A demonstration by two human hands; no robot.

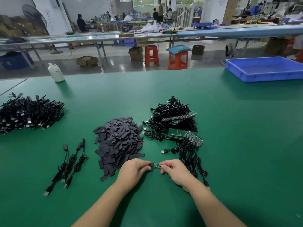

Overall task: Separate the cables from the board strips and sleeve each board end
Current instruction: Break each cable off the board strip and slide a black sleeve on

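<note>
My left hand pinches a black sleeve at the end of a small green board. My right hand grips the board's other end, and its black cable trails off under that wrist. A heap of flat black sleeves lies just beyond my left hand. To the right of it sits a pile of cables joined to green board strips. Three sleeved cables lie side by side at the left.
A large heap of black cables sits at the far left of the green table. A blue tray stands at the back right and a white bottle at the back left edge.
</note>
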